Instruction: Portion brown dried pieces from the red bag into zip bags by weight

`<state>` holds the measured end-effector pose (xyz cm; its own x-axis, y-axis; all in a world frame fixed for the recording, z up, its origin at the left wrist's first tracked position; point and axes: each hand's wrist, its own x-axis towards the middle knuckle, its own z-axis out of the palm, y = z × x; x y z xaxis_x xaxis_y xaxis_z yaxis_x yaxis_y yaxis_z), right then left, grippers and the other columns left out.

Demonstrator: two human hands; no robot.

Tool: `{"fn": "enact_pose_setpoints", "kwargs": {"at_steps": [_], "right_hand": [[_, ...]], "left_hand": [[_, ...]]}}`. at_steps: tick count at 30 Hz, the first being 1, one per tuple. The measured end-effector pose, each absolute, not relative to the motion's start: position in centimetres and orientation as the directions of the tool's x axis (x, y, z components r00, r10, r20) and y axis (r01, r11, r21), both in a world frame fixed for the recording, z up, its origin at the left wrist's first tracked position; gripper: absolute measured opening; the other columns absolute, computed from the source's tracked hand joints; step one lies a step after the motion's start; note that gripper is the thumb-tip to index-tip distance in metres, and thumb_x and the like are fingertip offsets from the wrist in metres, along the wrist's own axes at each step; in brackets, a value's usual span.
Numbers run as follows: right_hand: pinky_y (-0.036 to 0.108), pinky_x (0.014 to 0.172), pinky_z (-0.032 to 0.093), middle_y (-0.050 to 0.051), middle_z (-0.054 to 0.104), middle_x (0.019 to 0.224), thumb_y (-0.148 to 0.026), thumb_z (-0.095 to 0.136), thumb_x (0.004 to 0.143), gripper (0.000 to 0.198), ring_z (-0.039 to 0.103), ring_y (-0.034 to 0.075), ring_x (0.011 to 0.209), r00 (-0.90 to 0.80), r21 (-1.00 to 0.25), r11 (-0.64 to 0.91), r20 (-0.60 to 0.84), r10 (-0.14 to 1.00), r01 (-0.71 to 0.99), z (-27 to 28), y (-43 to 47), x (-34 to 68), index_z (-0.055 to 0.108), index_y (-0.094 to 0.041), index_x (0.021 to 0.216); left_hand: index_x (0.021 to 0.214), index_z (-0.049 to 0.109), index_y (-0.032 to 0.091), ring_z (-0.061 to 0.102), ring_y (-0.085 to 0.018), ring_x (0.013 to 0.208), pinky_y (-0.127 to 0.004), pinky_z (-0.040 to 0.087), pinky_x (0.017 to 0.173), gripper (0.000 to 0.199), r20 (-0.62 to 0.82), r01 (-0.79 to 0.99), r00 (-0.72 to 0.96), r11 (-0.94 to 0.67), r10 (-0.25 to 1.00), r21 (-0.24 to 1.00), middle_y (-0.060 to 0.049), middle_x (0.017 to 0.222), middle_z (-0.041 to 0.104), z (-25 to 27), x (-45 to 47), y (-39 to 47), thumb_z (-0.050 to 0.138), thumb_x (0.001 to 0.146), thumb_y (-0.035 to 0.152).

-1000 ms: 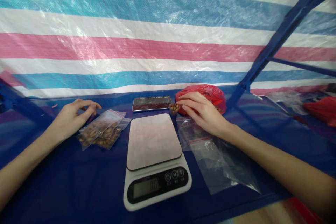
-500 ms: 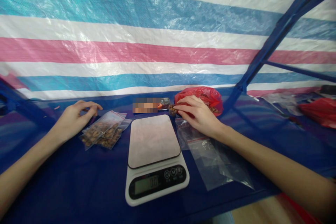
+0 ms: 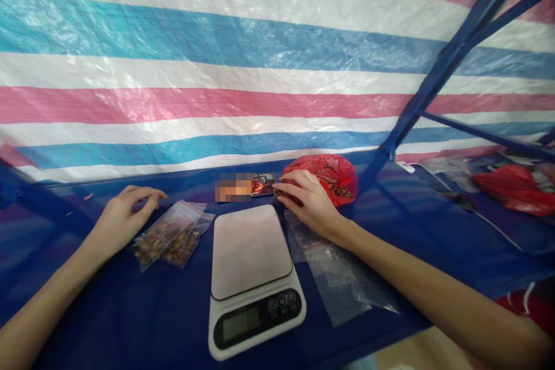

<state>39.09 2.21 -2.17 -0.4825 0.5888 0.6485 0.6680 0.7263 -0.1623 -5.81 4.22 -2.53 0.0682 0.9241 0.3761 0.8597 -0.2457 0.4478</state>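
My left hand (image 3: 130, 211) rests on the blue surface, fingers loosely bent and holding nothing. Just right of it lie zip bags of brown pieces (image 3: 167, 243), overlapping one another. A white kitchen scale (image 3: 251, 254) stands in the middle with a bare plate; its display seems to read 0.0. Behind the scale's right corner, my right hand (image 3: 307, 199) has its fingers and thumb about a small cup of brown pieces (image 3: 281, 192), mostly hidden by the fingers. Behind that hand sits an open red plastic bag (image 3: 347, 176) with more brown pieces in it.
Flat clear zip bags (image 3: 342, 283) lie right of the scale, under my right forearm. A phone-like card (image 3: 263, 184), partly blurred out, lies behind the scale. Blue metal bars (image 3: 433, 81) and a striped tarp (image 3: 195, 110) stand behind. Another red bag (image 3: 515, 188) lies far right.
The view has tilted, so everything sits slightly lower and further left. My right fingers have come over the small cup, which showed more plainly before. My left hand has stayed in place.
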Motion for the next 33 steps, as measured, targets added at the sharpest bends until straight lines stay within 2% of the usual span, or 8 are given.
{"fn": "enact_pose_setpoints", "kwargs": {"at_steps": [4, 7, 19, 24, 29, 33], "right_hand": [[0.047, 0.097, 0.055, 0.01, 0.079, 0.117, -0.023, 0.071, 0.102, 0.014, 0.068, 0.029, 0.112, -0.485, -0.131, 0.758, 0.695, 0.53, 0.639, -2.7, 3.0, 38.8, 0.082, -0.023, 0.111], [0.045, 0.095, 0.053, 0.008, 0.079, 0.113, -0.021, 0.073, 0.101, 0.011, 0.068, 0.028, 0.111, -0.476, -0.157, 0.773, 0.707, 0.523, 0.615, -2.6, 2.9, 39.1, 0.082, -0.024, 0.106], [0.042, 0.089, 0.055, 0.006, 0.079, 0.101, -0.017, 0.07, 0.102, 0.014, 0.069, 0.022, 0.095, -0.3, -0.409, 0.752, 0.736, 0.606, 0.517, -2.1, 2.3, 39.0, 0.08, -0.024, 0.11], [0.043, 0.091, 0.055, 0.006, 0.079, 0.101, -0.016, 0.069, 0.102, 0.015, 0.069, 0.023, 0.096, -0.304, -0.408, 0.756, 0.738, 0.603, 0.511, -2.4, 2.4, 39.0, 0.077, -0.024, 0.111], [0.043, 0.09, 0.053, 0.006, 0.078, 0.098, -0.014, 0.072, 0.1, 0.009, 0.067, 0.024, 0.097, -0.301, -0.42, 0.75, 0.73, 0.613, 0.511, -2.2, 2.3, 38.8, 0.072, -0.023, 0.103], [0.044, 0.093, 0.053, 0.005, 0.079, 0.098, -0.013, 0.07, 0.1, 0.011, 0.068, 0.024, 0.096, -0.334, -0.422, 0.759, 0.714, 0.616, 0.497, -2.1, 2.3, 38.9, 0.071, -0.024, 0.099]], "left_hand": [[0.09, 0.08, 0.025, 0.071, -0.032, 0.098, -0.043, 0.057, 0.093, 0.042, 0.361, 0.852, 0.081, -0.252, 0.929, 0.459, -0.008, 0.09, 0.081, -2.5, -5.5, 4.2, 0.053, 0.086, 0.057], [0.09, 0.081, 0.025, 0.072, -0.031, 0.099, -0.043, 0.058, 0.091, 0.04, 0.358, 0.838, 0.089, -0.264, 0.93, 0.478, -0.009, 0.093, 0.082, -2.5, -5.2, 4.1, 0.055, 0.086, 0.056], [0.092, 0.08, 0.027, 0.071, -0.032, 0.1, -0.046, 0.057, 0.095, 0.036, 0.412, 0.851, 0.11, -0.299, 0.905, 0.431, -0.007, 0.092, 0.081, -2.7, -5.6, 4.2, 0.056, 0.088, 0.053], [0.091, 0.078, 0.027, 0.07, -0.033, 0.102, -0.045, 0.055, 0.095, 0.037, 0.432, 0.887, 0.081, -0.263, 0.898, 0.38, -0.007, 0.089, 0.081, -2.8, -7.0, 4.5, 0.053, 0.089, 0.054], [0.081, 0.073, 0.027, 0.07, -0.032, 0.1, -0.044, 0.055, 0.091, 0.04, 0.401, 0.905, 0.017, -0.184, 0.916, 0.383, -0.007, 0.087, 0.08, -2.7, -8.0, 4.6, 0.049, 0.089, 0.058], [0.081, 0.073, 0.026, 0.07, -0.032, 0.104, -0.042, 0.055, 0.093, 0.04, 0.395, 0.898, 0.017, -0.187, 0.919, 0.398, -0.009, 0.093, 0.081, -2.7, -7.8, 4.5, 0.05, 0.089, 0.058]]}}
